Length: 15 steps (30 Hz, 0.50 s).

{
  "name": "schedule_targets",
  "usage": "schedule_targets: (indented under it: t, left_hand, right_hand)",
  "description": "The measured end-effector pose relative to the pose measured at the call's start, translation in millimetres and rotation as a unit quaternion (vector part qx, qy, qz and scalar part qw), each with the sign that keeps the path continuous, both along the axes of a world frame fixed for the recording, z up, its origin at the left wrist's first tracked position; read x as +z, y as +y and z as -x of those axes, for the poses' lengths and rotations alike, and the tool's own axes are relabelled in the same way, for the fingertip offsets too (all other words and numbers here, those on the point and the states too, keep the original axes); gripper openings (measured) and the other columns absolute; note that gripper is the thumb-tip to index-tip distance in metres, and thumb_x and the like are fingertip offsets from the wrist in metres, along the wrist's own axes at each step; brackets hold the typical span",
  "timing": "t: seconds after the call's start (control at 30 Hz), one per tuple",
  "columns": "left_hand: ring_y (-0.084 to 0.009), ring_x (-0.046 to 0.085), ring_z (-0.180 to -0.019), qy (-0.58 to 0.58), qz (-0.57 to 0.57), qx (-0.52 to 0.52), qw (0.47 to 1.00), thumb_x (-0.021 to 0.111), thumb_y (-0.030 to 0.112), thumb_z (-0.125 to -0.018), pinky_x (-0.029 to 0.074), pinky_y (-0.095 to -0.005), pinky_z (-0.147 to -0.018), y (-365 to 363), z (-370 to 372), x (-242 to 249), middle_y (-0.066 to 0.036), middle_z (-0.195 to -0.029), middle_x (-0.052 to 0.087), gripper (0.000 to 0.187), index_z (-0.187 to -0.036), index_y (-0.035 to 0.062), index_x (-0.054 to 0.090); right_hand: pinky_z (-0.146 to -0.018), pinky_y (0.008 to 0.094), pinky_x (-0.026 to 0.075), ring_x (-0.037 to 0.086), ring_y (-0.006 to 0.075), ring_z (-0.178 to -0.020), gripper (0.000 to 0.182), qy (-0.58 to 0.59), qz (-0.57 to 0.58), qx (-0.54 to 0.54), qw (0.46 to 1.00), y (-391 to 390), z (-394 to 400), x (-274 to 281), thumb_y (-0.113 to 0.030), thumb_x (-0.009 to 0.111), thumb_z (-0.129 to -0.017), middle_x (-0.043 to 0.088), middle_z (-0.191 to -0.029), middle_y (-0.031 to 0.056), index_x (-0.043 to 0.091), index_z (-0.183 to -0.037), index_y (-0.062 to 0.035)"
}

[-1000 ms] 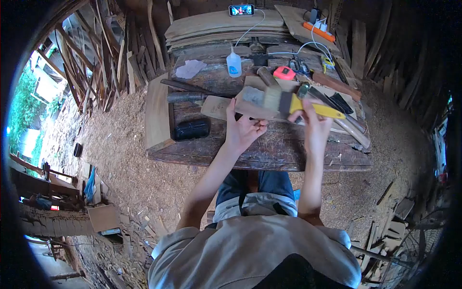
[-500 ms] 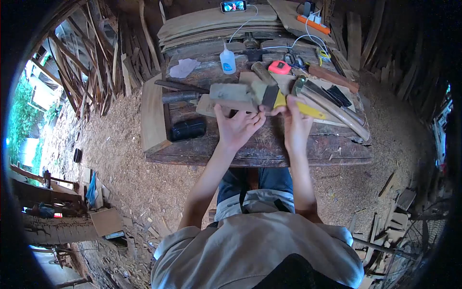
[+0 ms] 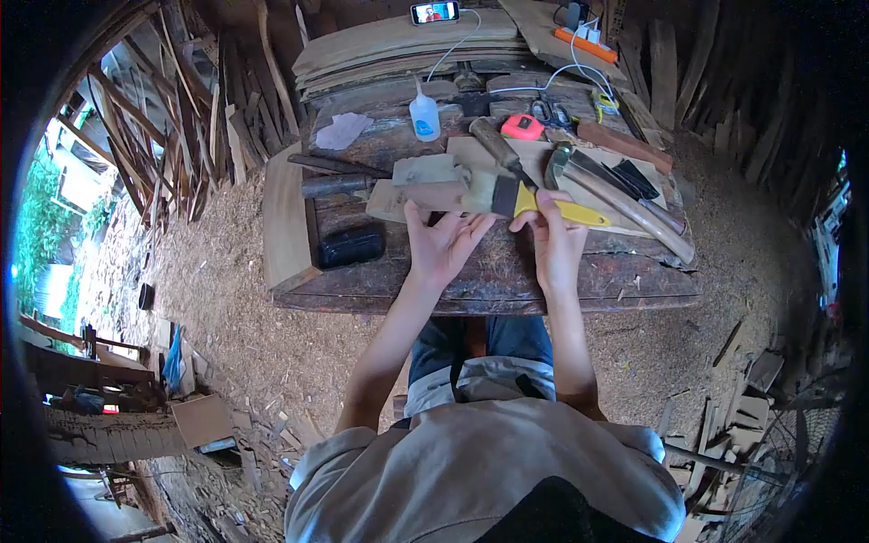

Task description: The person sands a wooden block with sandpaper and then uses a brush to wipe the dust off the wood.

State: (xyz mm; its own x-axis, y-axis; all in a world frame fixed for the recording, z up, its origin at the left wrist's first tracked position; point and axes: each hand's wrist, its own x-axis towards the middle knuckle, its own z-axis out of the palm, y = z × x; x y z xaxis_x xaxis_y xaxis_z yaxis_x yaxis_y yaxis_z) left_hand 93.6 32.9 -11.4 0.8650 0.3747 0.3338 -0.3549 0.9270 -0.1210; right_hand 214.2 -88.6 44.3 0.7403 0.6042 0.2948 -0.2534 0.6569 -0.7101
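On workbench (image 3: 507, 281): glue bottle (image 3: 423, 118) upright, capped.

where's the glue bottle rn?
Head view: the glue bottle stands upright at the far side of the workbench, left of centre, between the crumpled rag to its left and the orange tape measure to its right.
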Motion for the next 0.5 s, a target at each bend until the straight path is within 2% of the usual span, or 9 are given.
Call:
schedule_targets:
  t: [0.03, 0.17, 0.23, 0.27, 0.33, 0.43, 0.5]
  left_hand:
    - [-0.0393, 0.021, -0.145, -0.069, -0.001, -0.017, 0.997, 0.036, 0.076, -0.09, 0.017, -0.0493, -0.123, 1.9, 0.2, -2.3, -0.027, -0.153, 0.026, 0.103, -0.15, -0.0058, 0.02]
    - [-0.0397, 0.025, -0.144, -0.005, -0.03, 0.03, 0.999, 0.035, 0.077, -0.09, 0.022, -0.0483, -0.122, 1.7, 0.0, -2.9, -0.026, -0.154, 0.023, 0.106, -0.151, -0.0069, 0.013]
    - [-0.0437, 0.021, -0.145, 0.174, -0.062, 0.101, 0.978, 0.036, 0.078, -0.089, 0.022, -0.0501, -0.122, -5.7, -3.6, 11.0, -0.029, -0.155, 0.018, 0.108, -0.151, -0.0076, 0.011]
    - [-0.0437, 0.021, -0.145, 0.174, -0.063, 0.099, 0.978, 0.036, 0.078, -0.089, 0.022, -0.0501, -0.122, -7.2, -2.7, 17.1, -0.029, -0.155, 0.018, 0.108, -0.151, -0.0076, 0.011]
    - [-0.0484, 0.018, -0.144, 0.121, 0.057, 0.022, 0.991, 0.037, 0.078, -0.089, 0.022, -0.051, -0.122, -8.8, 0.4, 25.5, -0.032, -0.156, 0.014, 0.11, -0.151, -0.0083, 0.008]
    - [-0.0517, 0.016, -0.143, 0.091, 0.06, 0.005, 0.994, 0.036, 0.078, -0.089, 0.022, -0.0517, -0.121, -9.0, 0.8, 24.3, -0.034, -0.155, 0.013, 0.111, -0.151, -0.0094, 0.008]
    - [-0.051, 0.016, -0.144, 0.067, 0.05, 0.006, 0.996, 0.036, 0.078, -0.089, 0.022, -0.0518, -0.121, -0.1, 3.5, 5.9, -0.033, -0.155, 0.012, 0.111, -0.151, -0.0092, 0.008]
  right_hand:
    - [-0.06, 0.0303, 0.052, 0.066, 0.0232, -0.061, 0.013, -0.006, 0.035, 0.003, 0.999, -1.6, -0.9, -5.0, -0.008, 0.061, -0.097, 0.064, -0.079, 0.0135, 0.06, -0.1, 0.0051]
    - [-0.06, 0.0279, 0.051, 0.065, 0.0204, -0.059, 0.013, -0.052, 0.12, -0.036, 0.991, -14.5, -12.1, -4.9, -0.008, 0.061, -0.097, 0.063, -0.075, 0.0112, 0.061, -0.099, 0.0045]
    - [-0.061, 0.0291, 0.051, 0.065, 0.0207, -0.058, 0.013, -0.047, 0.095, -0.04, 0.994, -15.1, -13.5, 9.0, -0.008, 0.061, -0.096, 0.063, -0.077, 0.0107, 0.061, -0.098, 0.0047]
    - [-0.061, 0.0302, 0.051, 0.064, 0.0211, -0.059, 0.013, -0.035, 0.048, -0.038, 0.998, -12.9, -13.2, 16.3, -0.008, 0.062, -0.096, 0.063, -0.079, 0.0106, 0.06, -0.099, 0.0048]
    - [-0.062, 0.0329, 0.052, 0.065, 0.023, -0.062, 0.014, -0.007, -0.019, -0.025, 0.999, -5.5, -11.9, 23.6, -0.008, 0.061, -0.097, 0.064, -0.086, 0.0116, 0.059, -0.102, 0.0049]
    - [-0.063, 0.033, 0.052, 0.066, 0.0231, -0.063, 0.015, 0.028, -0.031, -0.007, 0.999, 9.2, -7.2, 13.1, -0.009, 0.061, -0.097, 0.065, -0.086, 0.0121, 0.058, -0.103, 0.0042]
    - [-0.062, 0.0308, 0.052, 0.066, 0.0223, -0.062, 0.014, 0.024, -0.018, 0.01, 0.999, 7.9, -3.8, 0.4, -0.01, 0.061, -0.098, 0.066, -0.082, 0.0118, 0.059, -0.101, 0.0032]
